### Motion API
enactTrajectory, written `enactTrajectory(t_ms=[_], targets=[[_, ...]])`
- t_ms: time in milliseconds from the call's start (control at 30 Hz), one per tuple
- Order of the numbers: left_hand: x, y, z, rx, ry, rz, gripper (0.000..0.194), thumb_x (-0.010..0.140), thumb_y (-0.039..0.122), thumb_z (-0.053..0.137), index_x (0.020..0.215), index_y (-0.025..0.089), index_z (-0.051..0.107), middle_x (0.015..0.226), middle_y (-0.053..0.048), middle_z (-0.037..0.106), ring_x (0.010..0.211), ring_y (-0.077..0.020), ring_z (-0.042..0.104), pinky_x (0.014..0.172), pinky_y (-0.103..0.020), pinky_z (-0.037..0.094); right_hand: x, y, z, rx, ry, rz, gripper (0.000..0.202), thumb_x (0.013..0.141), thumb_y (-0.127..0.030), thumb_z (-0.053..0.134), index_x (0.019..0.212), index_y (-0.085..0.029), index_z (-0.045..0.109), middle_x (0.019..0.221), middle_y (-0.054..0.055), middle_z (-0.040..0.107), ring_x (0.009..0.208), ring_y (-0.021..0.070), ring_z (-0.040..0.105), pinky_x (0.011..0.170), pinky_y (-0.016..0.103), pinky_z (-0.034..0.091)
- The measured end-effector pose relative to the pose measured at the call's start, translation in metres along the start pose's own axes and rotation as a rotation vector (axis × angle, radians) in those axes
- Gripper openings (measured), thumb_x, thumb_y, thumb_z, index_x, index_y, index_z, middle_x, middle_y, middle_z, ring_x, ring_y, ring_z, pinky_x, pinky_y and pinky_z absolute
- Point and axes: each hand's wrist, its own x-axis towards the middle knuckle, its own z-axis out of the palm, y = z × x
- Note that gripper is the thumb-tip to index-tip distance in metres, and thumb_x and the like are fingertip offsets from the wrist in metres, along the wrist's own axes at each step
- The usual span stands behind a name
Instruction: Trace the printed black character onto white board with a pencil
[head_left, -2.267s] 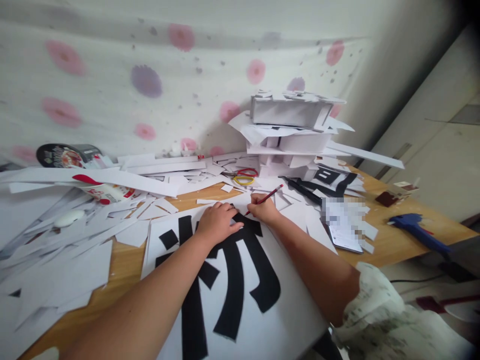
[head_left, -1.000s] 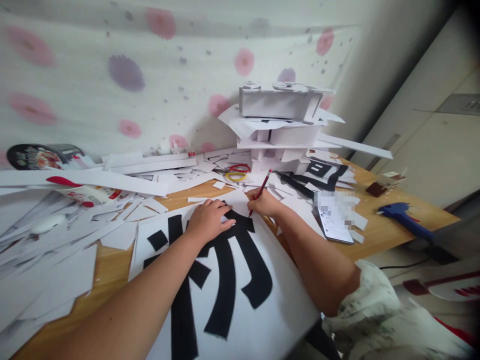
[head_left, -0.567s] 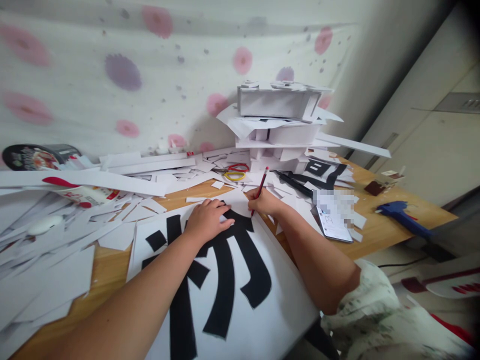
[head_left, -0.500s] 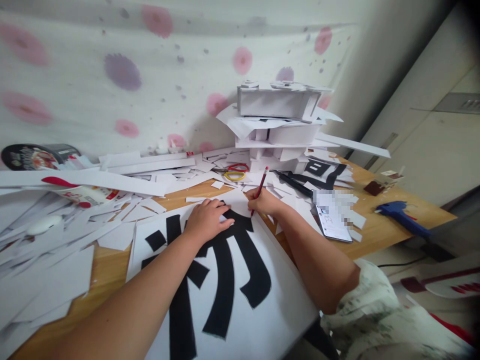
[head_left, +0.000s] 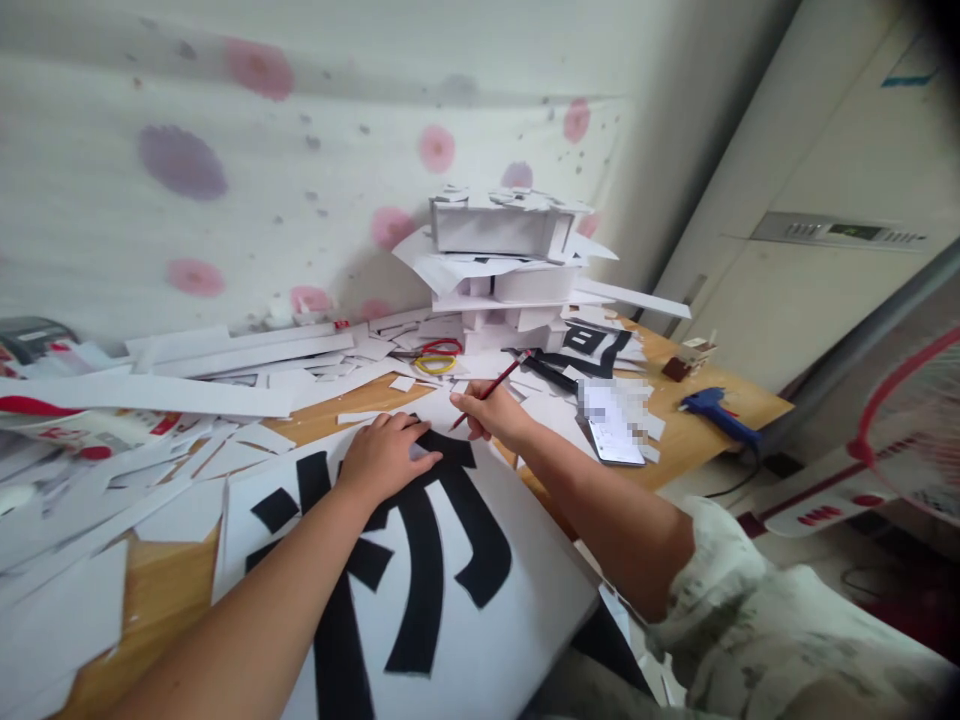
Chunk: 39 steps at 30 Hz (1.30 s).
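A large white board [head_left: 480,660] lies at the table's near side, with a black paper character [head_left: 417,590] of thick strokes on it. My left hand [head_left: 382,455] rests palm down on the character's upper part, fingers spread and thumb out to the right. A small pale patch shows by the thumb; I cannot tell what it is. In my right hand [head_left: 495,415] is a dark red pencil [head_left: 511,370], pinched and leaning right. Its tip is at the top edge of the black strokes, just right of my left hand. My left forearm covers part of the character.
White offcuts [head_left: 172,510] pile up at left. Behind my hands are scissors [head_left: 436,357] and a stacked white board structure [head_left: 502,285]. A phone [head_left: 615,430], a black cutter-like tool [head_left: 551,372] and a blue glue gun [head_left: 720,415] lie to the right.
The view has swung right, so everything appears farther left. The pencil tip has moved left along the character's top edge, and the pencil now leans more. My left hand stays on the character.
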Motion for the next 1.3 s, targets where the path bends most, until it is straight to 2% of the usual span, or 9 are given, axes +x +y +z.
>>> enactTrajectory(t_ms=[133,200,333,433,667,867,1300], targets=[[0.0,0.001,0.001,0.005,-0.01,-0.004,0.047,0.08,0.056,0.061,0.118,0.028,0.066,0.118,-0.006,0.064,0.111,-0.0291,0.054,0.093,-0.041,0.043,-0.024,0.012,0.0,0.059,0.126,-0.009,0.017,0.076,-0.032,0.054,0.067,-0.023,0.042,0.038,-0.007,0.05,0.033,0.0101,0.044,0.034,0.018,0.03],[0.0,0.001,0.001,0.01,-0.014,-0.008,0.047,0.08,0.056,0.061,0.118,0.027,0.066,0.118,-0.006,0.064,0.111,-0.029,0.053,0.092,-0.041,0.044,-0.031,0.023,0.0,0.086,0.2,-0.02,0.016,0.072,-0.029,0.053,0.066,-0.023,0.04,0.04,-0.007,0.05,0.036,0.0103,0.046,0.037,0.018,0.032],[0.0,0.002,0.001,0.018,-0.021,-0.019,0.047,0.081,0.056,0.06,0.118,0.028,0.065,0.119,-0.006,0.063,0.113,-0.0284,0.052,0.093,-0.04,0.043,-0.034,0.043,0.002,0.078,0.274,-0.033,0.02,0.061,-0.025,0.059,0.059,-0.023,0.039,0.04,-0.007,0.049,0.038,0.0098,0.044,0.04,0.02,0.033],[-0.001,0.002,0.0,0.019,-0.028,-0.02,0.047,0.081,0.057,0.059,0.118,0.028,0.065,0.12,-0.006,0.063,0.114,-0.0286,0.052,0.092,-0.041,0.043,-0.034,0.049,0.003,0.035,0.308,-0.027,0.019,0.06,-0.026,0.058,0.057,-0.023,0.041,0.042,-0.005,0.052,0.038,0.0095,0.042,0.041,0.021,0.032],[-0.001,0.003,-0.001,0.0,-0.027,-0.034,0.046,0.08,0.057,0.06,0.116,0.028,0.066,0.12,-0.007,0.063,0.113,-0.0296,0.051,0.091,-0.042,0.044,-0.036,0.049,0.001,-0.117,0.33,-0.008,0.012,0.061,-0.027,0.055,0.057,-0.022,0.044,0.047,-0.004,0.053,0.044,0.0112,0.043,0.045,0.023,0.032],[0.0,0.003,0.001,-0.025,-0.037,-0.048,0.046,0.078,0.057,0.062,0.115,0.03,0.066,0.12,-0.005,0.063,0.115,-0.0294,0.05,0.092,-0.041,0.043,-0.037,0.046,0.0,-0.214,0.328,-0.018,0.013,0.06,-0.028,0.054,0.056,-0.022,0.044,0.049,-0.004,0.049,0.05,0.0125,0.045,0.049,0.024,0.032],[0.0,0.003,0.001,-0.047,-0.035,-0.057,0.048,0.077,0.059,0.062,0.115,0.03,0.066,0.118,-0.005,0.063,0.114,-0.0291,0.05,0.092,-0.042,0.042,-0.039,0.046,-0.002,-0.156,0.292,-0.066,0.014,0.054,-0.025,0.052,0.051,-0.021,0.039,0.048,-0.005,0.043,0.05,0.0117,0.039,0.046,0.024,0.03]])
